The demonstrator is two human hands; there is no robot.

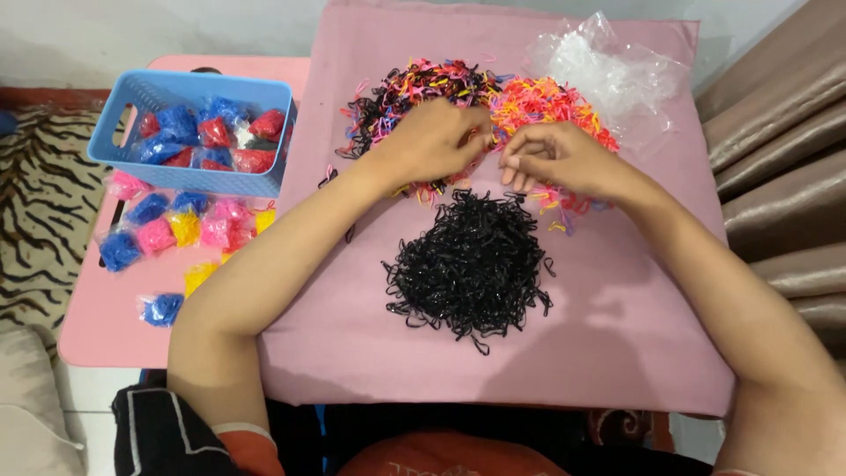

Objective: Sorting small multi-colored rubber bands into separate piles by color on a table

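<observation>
While both hands work at the upper middle of the frame, the left hand (434, 141) rests curled on the mixed-colour pile of small elastic bands (423, 92), fingertips pinched narrow; what they hold is too small to tell. Just right of it, the right hand (555, 159) is loosely curled, fingers bent toward the orange-pink bands (551, 99). Below both lies a black band heap (471, 264) on the pink cloth (617, 353)
</observation>
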